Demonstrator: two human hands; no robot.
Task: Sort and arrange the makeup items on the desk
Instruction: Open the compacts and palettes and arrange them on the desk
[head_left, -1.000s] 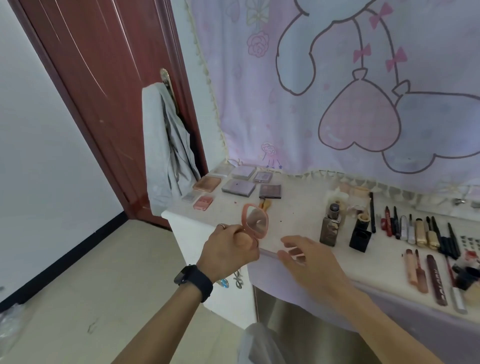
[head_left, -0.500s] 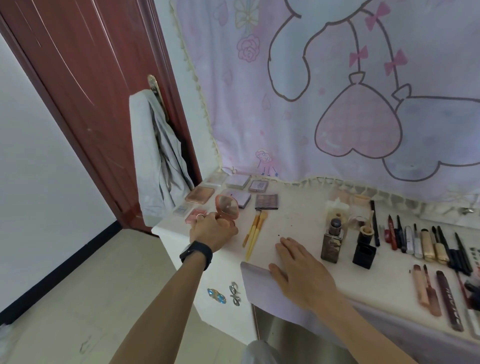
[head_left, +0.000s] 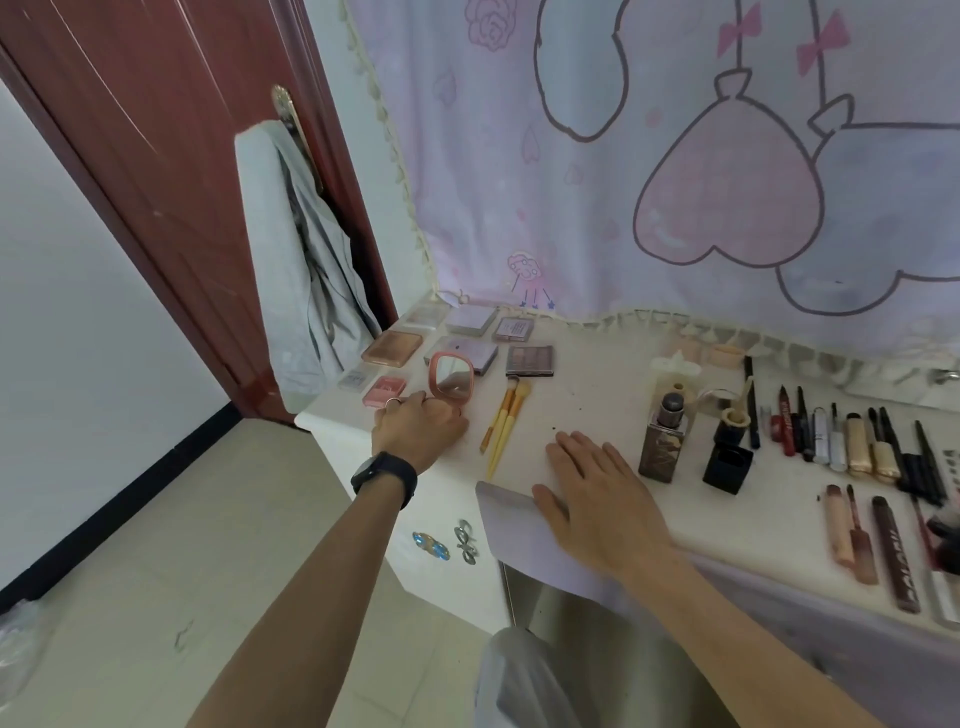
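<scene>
Red-brown door (head_left: 156, 171), pink curtain (head_left: 623, 182)

Soft, even daylight fills the scene, brightest on the pale curtain (head_left: 519, 208) at the far side. Shadows are faint, with only a thin one under the right hand (head_left: 597, 499) on the desk (head_left: 597, 384). The pink mirror (head_left: 451, 376) reflects a pale patch, and the door (head_left: 156, 156) has a dull sheen. Straight lines bow toward the left edge, and items at the near right smear.
</scene>
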